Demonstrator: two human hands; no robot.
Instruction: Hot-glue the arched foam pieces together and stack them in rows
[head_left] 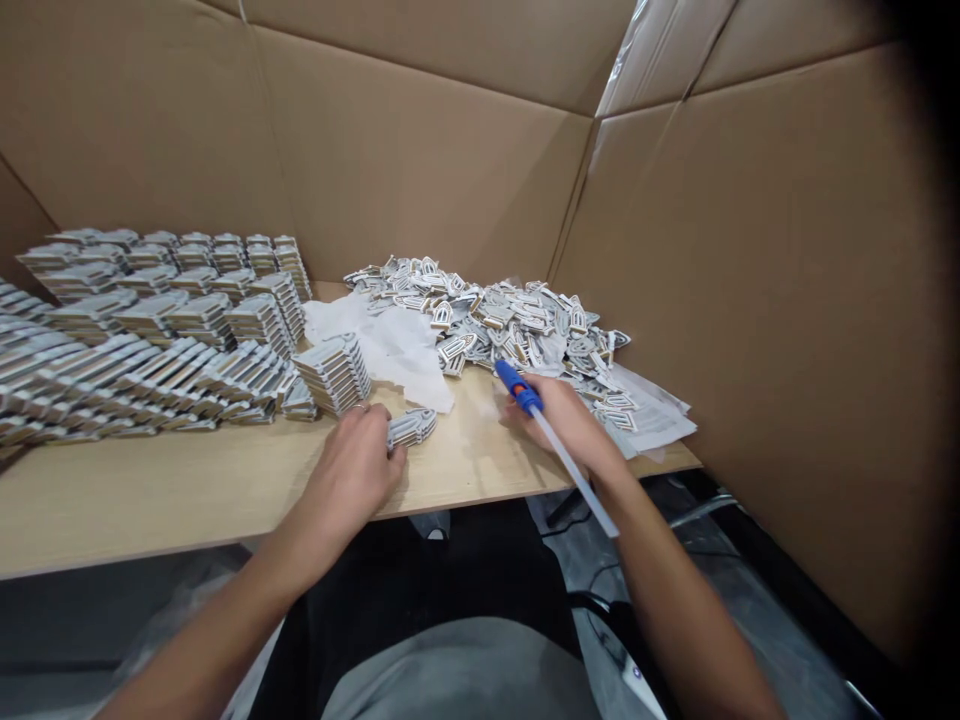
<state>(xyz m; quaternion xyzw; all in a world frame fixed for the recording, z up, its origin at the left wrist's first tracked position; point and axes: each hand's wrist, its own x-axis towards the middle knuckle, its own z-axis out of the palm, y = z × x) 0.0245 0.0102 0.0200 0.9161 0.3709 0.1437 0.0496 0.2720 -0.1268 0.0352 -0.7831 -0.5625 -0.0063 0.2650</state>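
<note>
The left hand [356, 460] is at the front of the table [187, 490], thumb on the near side and fingers on the far side, closed on the left end of a short stack [412, 428]; the rest of it sticks out to the right past the fingertips. The right hand [561, 418], well apart, is wrapped around a blue glue gun [511, 378] (its grip is hidden by the palm, so I cannot tell where each finger sits). A pale glue stick [576, 475] runs from the gun back over the wrist. A taller stack [336, 375] stands just beyond the left hand, with rows of stacks [195, 320] further left. Beyond the right hand spreads a loose pile [517, 318], and 2 cardboard walls [420, 150] meet behind it.
</note>
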